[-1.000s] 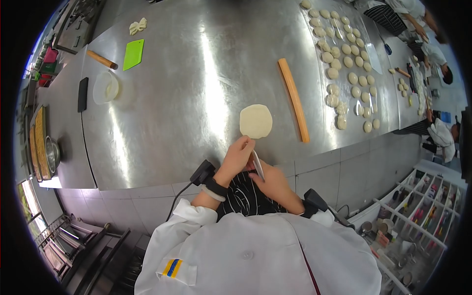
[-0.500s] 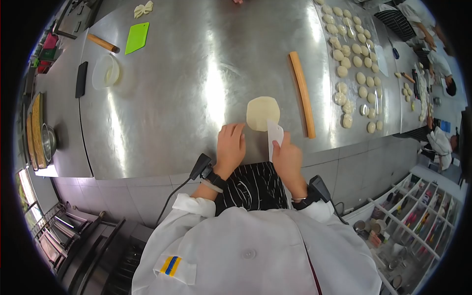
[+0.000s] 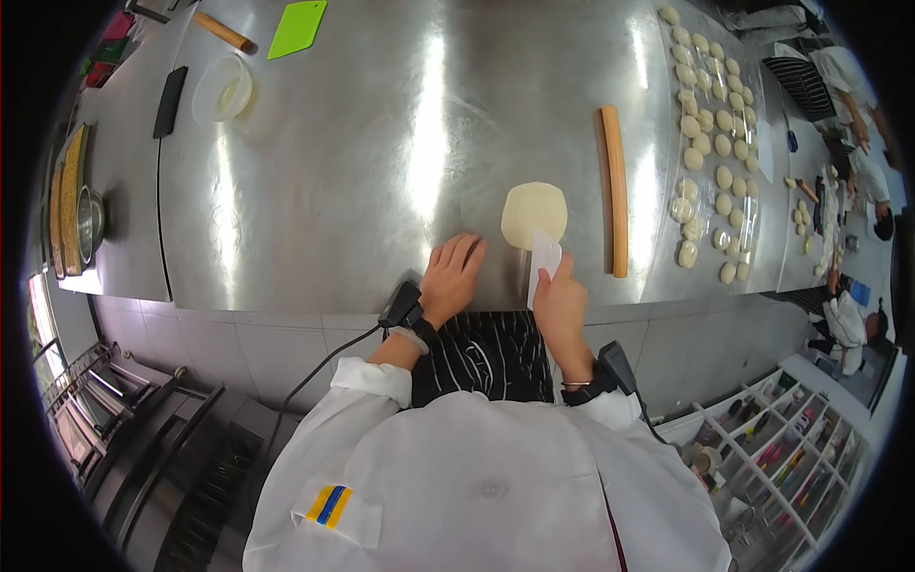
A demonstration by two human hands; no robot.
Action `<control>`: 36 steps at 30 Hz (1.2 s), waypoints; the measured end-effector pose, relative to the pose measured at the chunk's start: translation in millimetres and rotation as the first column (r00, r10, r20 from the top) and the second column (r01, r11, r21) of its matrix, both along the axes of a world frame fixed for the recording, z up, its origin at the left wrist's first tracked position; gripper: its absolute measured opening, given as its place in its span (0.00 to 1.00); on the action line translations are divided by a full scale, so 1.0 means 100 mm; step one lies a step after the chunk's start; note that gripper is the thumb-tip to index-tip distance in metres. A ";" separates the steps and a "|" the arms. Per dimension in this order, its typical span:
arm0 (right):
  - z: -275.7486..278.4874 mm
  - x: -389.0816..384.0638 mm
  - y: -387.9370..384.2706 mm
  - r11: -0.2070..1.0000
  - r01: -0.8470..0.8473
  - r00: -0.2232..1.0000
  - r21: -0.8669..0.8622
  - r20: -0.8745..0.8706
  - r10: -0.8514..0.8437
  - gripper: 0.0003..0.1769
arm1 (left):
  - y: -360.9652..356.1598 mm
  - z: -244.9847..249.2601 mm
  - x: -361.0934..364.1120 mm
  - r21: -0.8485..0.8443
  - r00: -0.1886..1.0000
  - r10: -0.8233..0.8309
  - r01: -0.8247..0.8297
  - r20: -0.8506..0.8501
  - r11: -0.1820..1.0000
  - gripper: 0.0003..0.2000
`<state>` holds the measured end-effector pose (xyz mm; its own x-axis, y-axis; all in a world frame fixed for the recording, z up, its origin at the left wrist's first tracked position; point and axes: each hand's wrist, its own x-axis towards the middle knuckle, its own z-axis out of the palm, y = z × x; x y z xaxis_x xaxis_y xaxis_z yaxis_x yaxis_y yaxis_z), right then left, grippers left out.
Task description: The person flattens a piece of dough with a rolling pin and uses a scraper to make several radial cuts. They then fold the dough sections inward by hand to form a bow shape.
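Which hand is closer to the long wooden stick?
Right. The right hand, holding a white scraper, is down-left of the wooden stick; the left hand lies flat farther left, past the dough circle.

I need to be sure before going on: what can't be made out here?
Head view: whether the scraper is under the dough or just touching it; too small.
Head view: the grip of the right hand; its own back hides most fingers.
Head view: anything under the left hand; the palm covers it.
Head view: the green scraper; cut off by the top edge.
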<state>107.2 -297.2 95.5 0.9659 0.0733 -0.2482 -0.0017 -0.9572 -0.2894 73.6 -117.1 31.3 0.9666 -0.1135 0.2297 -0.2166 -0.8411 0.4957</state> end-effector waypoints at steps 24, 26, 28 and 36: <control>0.11 -0.38 -0.17 0.999 -0.004 0.997 -0.033 -0.075 0.002 0.16 | 0.00 -0.09 -0.01 -0.007 0.998 -0.007 0.008 0.065 1.000 0.22; 0.16 -0.20 -0.17 0.999 -0.024 0.999 -0.021 -0.044 0.023 0.16 | 0.00 -0.07 -0.02 0.002 0.999 -0.009 0.009 0.045 1.000 0.22; 0.15 -0.03 -0.17 0.999 -0.040 0.999 -0.008 -0.006 0.040 0.16 | 0.00 -0.05 0.00 0.013 0.999 -0.016 0.015 0.032 1.000 0.23; 0.07 0.08 -0.16 0.990 -0.137 0.990 -0.045 -0.037 0.135 0.16 | 0.00 0.02 0.00 0.011 0.999 -0.004 0.004 0.038 1.000 0.19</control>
<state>115.5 -313.2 102.7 0.9389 0.1908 -0.2865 0.1206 -0.9619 -0.2453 73.9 -117.3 33.5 0.9568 -0.1203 0.2645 -0.2384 -0.8454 0.4780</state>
